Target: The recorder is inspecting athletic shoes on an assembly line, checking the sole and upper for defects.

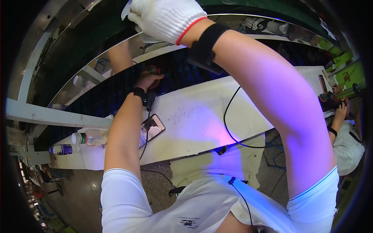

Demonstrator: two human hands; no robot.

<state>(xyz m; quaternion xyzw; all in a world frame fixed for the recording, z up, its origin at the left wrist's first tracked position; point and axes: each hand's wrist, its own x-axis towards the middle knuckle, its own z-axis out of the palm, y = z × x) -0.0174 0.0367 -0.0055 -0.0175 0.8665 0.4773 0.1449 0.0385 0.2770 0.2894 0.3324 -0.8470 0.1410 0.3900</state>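
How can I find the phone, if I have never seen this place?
Find the long pale bench; the person's bare left forearm reaches over its left part. Just right of that forearm, partly hidden by it, lies the phone. Unlike the two bottles on the forearm's other side, it is flat and dark-edged, with a bright screen.

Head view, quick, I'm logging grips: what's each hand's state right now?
Left hand: closed on a black-and-red object, kind unclear.
Right hand: gloved, cut off by the top edge; cannot be told.
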